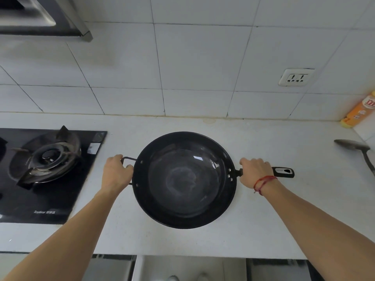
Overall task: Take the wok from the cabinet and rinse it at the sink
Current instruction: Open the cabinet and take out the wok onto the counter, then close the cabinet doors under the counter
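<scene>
Hands [115, 173] gripping wok [184, 179], seemingly on counter [125, 236]

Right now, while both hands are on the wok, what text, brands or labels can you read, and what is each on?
"Royalstar", roughly, then characters too blurred to read: front edge of the gas hob.
Red characters, unreadable: orange bottle at far right.
Small print, too small to read: label on the wok's long handle.
Grey sticker, unreadable: hob's right side.
Nothing on the wok, wall socket or spatula.

both hands grip the black wok [183, 179] over the white counter [263, 220]
</scene>
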